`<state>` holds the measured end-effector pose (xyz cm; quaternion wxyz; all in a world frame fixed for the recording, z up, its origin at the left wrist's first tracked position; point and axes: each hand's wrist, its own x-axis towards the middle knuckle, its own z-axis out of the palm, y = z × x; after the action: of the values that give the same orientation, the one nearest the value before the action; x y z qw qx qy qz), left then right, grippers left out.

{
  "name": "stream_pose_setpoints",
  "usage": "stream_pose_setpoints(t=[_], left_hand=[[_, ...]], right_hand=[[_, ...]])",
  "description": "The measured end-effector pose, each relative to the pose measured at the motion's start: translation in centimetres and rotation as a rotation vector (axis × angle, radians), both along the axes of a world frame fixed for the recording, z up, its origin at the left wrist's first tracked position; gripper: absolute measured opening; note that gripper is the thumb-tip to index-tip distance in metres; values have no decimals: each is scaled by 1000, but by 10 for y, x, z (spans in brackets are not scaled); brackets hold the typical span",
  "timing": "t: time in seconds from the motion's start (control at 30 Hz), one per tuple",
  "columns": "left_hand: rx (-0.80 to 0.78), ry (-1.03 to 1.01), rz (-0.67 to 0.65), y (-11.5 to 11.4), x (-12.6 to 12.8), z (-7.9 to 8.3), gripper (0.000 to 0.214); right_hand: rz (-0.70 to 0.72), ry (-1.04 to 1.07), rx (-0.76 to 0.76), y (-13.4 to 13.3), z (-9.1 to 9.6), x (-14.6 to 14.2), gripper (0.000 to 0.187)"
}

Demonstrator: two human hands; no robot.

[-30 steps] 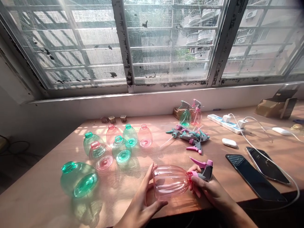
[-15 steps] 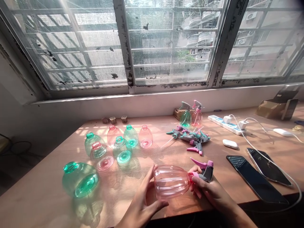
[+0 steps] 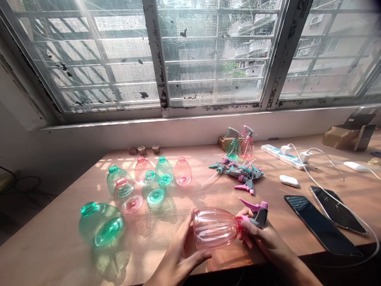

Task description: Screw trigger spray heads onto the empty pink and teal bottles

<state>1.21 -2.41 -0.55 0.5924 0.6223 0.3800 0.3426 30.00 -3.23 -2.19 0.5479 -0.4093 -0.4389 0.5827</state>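
A clear pink spray bottle lies on its side between my hands, just above the near edge of the wooden table. My left hand cups the bottle's base, fingers curled round it. My right hand grips the neck, where a pink and grey trigger spray head sits on the bottle. Several open green and pink bottles without heads stand at the left, the largest green one nearest me.
A pile of loose trigger heads lies mid-table, with two assembled spray bottles behind it. Two phones, an earbud case, a power strip with cables and a cardboard box lie at the right.
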Motion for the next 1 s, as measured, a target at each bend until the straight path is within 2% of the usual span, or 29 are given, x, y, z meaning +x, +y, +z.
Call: stream_pose_setpoints(t=[0.23, 0.37, 0.53, 0.73, 0.8, 0.9, 1.0], left_hand=[[42, -21, -19, 0, 3, -7, 109], [8, 12, -9, -2, 1, -1, 115], [-20, 16, -1, -2, 0, 5, 106], [42, -49, -16, 3, 3, -9, 104], [50, -53, -22, 3, 3, -10, 110], [17, -37, -4, -1, 2, -4, 117], [-34, -19, 0, -4, 0, 4, 108]], right_hand=[[2, 20, -11, -1, 2, -2, 49], [11, 7, -4, 0, 0, 0, 49], [28, -7, 5, 3, -7, 4, 47], [30, -19, 16, 2, -6, 3, 45], [24, -29, 8, 1, -4, 3, 45], [20, -32, 0, -1, -3, 3, 46], [6, -35, 0, -1, -3, 2, 47]])
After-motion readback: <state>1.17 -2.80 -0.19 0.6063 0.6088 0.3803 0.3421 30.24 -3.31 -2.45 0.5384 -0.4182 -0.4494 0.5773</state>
